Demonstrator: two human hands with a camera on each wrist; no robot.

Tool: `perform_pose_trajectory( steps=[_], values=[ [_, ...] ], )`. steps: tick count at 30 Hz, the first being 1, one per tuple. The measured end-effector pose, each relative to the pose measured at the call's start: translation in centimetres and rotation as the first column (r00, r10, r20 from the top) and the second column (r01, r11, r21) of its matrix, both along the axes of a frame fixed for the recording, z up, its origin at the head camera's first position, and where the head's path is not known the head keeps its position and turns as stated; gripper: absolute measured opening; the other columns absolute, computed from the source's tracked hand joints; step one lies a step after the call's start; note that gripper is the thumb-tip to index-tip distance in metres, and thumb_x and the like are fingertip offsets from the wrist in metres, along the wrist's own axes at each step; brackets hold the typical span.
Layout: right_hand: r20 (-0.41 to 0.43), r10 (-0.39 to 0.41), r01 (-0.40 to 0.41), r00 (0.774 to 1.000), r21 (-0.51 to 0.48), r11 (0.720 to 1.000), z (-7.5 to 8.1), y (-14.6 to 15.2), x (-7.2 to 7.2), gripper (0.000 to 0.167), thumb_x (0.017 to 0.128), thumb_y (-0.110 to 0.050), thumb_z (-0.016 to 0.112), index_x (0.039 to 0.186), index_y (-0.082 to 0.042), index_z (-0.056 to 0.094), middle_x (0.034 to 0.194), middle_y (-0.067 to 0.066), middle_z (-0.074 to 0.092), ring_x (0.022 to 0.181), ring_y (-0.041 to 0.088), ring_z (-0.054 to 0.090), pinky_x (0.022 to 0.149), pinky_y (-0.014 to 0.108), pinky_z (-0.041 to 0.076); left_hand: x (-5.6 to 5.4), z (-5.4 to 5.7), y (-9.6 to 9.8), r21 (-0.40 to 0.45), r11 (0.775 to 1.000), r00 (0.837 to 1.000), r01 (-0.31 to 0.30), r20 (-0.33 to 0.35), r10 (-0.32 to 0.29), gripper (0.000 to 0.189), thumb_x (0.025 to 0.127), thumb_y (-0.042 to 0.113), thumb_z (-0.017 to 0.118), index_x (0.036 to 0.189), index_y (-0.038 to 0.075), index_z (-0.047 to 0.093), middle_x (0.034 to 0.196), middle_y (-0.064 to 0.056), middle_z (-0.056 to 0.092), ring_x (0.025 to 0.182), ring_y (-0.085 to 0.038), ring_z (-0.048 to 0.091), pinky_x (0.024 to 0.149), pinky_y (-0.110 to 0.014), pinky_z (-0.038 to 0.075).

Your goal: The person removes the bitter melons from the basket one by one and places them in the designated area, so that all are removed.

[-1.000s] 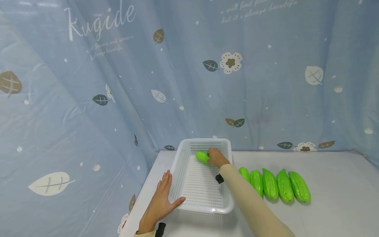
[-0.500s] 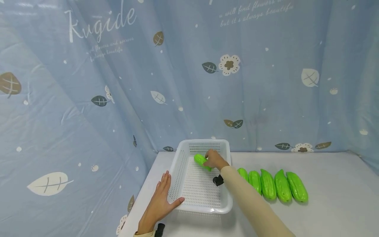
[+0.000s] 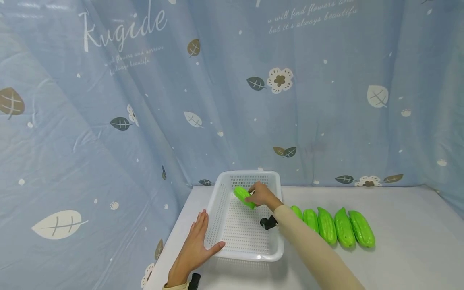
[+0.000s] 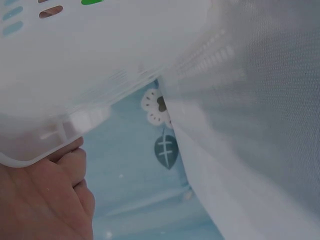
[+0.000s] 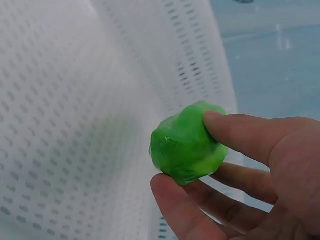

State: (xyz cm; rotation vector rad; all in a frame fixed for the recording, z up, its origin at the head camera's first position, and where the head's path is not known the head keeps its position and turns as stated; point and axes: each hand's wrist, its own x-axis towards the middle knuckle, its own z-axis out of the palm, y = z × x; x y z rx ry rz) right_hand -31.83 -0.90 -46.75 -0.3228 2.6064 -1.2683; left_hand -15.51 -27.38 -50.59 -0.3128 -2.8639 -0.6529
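Observation:
In the head view my right hand (image 3: 262,195) holds a bright green, bumpy bitter melon (image 3: 242,195) over the far part of a white plastic basket (image 3: 250,256). The right wrist view shows the melon (image 5: 187,145) end-on, pinched between thumb and fingertips; a faint green tint shows on the basket wall beside it. My left hand (image 3: 194,243) lies along the basket's left side at the near corner, fingers straight and thumb spread out over the rim. Seen from the left wrist, that hand (image 4: 47,200) is against the basket rim (image 4: 30,161), part of it hidden.
Several more bitter melons (image 3: 344,227) lie in a row on the white table (image 3: 406,241), right of the basket; the right sleeve (image 3: 315,245) partly covers the nearest ones. A blue patterned curtain (image 3: 224,80) hangs behind and to the left of the table.
My right hand has shifted slightly left with the bitter melon, which now lies at a steeper slant with its near end in sight. The left hand has stayed by the basket.

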Motion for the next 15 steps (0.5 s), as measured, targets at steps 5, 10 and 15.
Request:
perform_pose_trajectory(
  steps=[5,10,15],
  values=[
    [0.002,0.034,-0.034,0.999,-0.07,0.997,1.2,0.7,1.1,0.05,0.09,-0.017,0.08,0.13,0.01,0.066,0.11,0.021,0.076,0.085,0.021,0.076,0.068,0.031,0.065,0.1,0.1,0.0,-0.007,1.0,1.0,0.008,0.01,-0.008,0.114,0.084,0.068,0.07,0.164,0.001,0.023,0.175,-0.011,0.016,0.161,-0.038,0.019,0.126,-0.064,0.023],
    [-0.017,0.047,-0.049,0.999,-0.126,0.991,1.5,1.5,1.9,0.048,0.092,-0.017,0.078,0.129,0.01,0.067,0.106,0.021,0.077,0.082,0.021,0.076,0.067,0.03,0.064,0.0,0.2,0.0,-0.017,1.0,1.0,0.007,0.019,-0.007,0.115,0.084,0.068,0.07,0.164,0.002,0.022,0.175,-0.011,0.016,0.161,-0.037,0.018,0.127,-0.063,0.021],
    [-0.012,0.044,-0.045,0.999,-0.171,0.984,1.6,2.0,2.4,0.047,0.093,-0.018,0.077,0.129,0.009,0.067,0.106,0.021,0.076,0.083,0.022,0.076,0.069,0.031,0.065,0.0,0.2,0.0,-0.021,1.0,1.0,0.004,0.016,-0.004,0.115,0.084,0.068,0.071,0.164,0.003,0.022,0.175,-0.01,0.016,0.162,-0.036,0.018,0.126,-0.063,0.021]
  ],
)
